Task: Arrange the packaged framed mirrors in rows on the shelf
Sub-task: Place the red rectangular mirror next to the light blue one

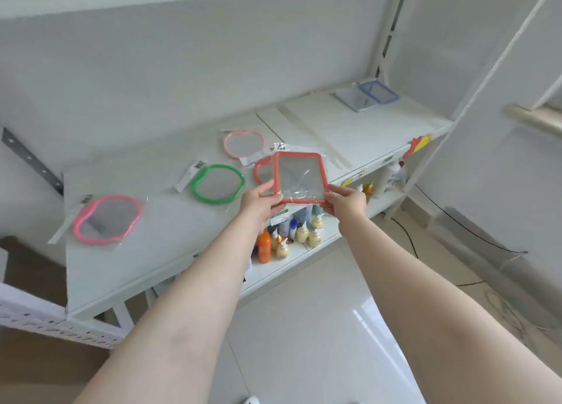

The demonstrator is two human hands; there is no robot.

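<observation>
I see the red mirror [299, 177] held tilted above the shelf's [365, 129] near edge, between my hands: the left hand [261, 204] pinches its near-left corner, the right hand [346, 202] grips its near-right corner. A green mirror [217, 184] lies just left.

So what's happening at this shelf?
A person holds a red square mirror in its plastic bag with both hands, left hand and right hand, above the shelf. Already lying there are a pink mirror, a green mirror, a pale pink mirror and blue mirrors far right.
</observation>
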